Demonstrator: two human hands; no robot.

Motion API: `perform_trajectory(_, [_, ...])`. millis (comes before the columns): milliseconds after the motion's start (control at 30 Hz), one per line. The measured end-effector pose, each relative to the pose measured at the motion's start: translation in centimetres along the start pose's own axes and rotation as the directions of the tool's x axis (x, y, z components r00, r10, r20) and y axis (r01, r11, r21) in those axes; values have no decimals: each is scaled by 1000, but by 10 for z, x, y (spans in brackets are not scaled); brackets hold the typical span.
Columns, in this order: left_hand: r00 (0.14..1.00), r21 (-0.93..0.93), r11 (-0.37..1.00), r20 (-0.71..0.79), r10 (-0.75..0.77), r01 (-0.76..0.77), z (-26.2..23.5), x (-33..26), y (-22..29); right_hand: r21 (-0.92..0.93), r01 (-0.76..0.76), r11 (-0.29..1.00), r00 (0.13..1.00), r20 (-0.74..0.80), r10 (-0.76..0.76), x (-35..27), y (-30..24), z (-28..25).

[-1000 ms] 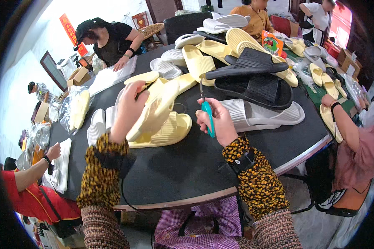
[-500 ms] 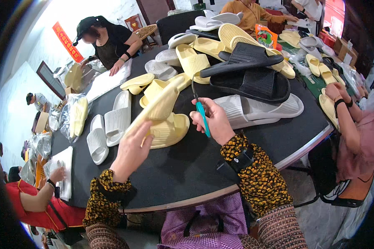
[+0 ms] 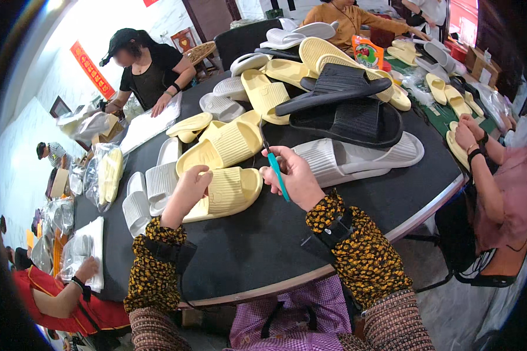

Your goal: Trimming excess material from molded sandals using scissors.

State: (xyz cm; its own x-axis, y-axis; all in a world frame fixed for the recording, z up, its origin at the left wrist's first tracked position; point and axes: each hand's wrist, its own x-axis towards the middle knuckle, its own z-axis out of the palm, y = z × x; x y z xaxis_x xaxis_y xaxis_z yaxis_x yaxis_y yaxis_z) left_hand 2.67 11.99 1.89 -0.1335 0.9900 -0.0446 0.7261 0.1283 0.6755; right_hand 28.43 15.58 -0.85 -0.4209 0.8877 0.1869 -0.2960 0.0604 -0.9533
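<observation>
My right hand (image 3: 297, 177) is closed around a teal-handled tool (image 3: 278, 175) with a thin, dark metal tip pointing away from me; its exact kind is unclear. Loosely bent, my left hand (image 3: 185, 196) hovers at a ribbed yellow slipper (image 3: 234, 190), with thumb and forefinger slightly apart and nothing visible between them. Just beyond, another yellow slipper (image 3: 231, 140) lies across its neighbours. Two light grey slippers (image 3: 161, 181) rest left of my left hand, partly covered. Right of my right hand lies a larger pale grey slipper pair (image 3: 357, 155).
Black slippers (image 3: 357, 120) top a heap of yellow and grey ones on the black table (image 3: 234, 257). A bagged yellow pair (image 3: 108, 175) lies at the left. Co-workers stand or sit around, one (image 3: 149, 70) at a white stack. An orange pouch (image 3: 368, 52) stands at the back.
The yellow slipper that my left hand held tilted up now lies down on the others. My left hand has let it go and drawn slightly back. My right hand still holds the tool, slightly lower.
</observation>
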Motion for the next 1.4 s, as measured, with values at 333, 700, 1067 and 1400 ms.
perform_trajectory(333, [994, -766, 635, 103, -39, 105, 32, 15, 27, -23, 8, 1000, 1000, -24, -8, 0, 2, 2])
perform_trajectory(700, [985, -866, 496, 138, 104, 69, 31, -19, 47, -37, 62, 997, 998, -12, -62, 1, 3, 4])
perform_trajectory(1067, [997, -837, 543, -52, 51, -72, -2, -102, 35, -20, 2, 1000, 998, 57, 0, -5, -8, 11])
perform_trajectory(1400, [880, -648, 654, -472, 57, -390, -32, -86, -15, -436, 274, 857, 937, 322, -136, -2, -33, 84])
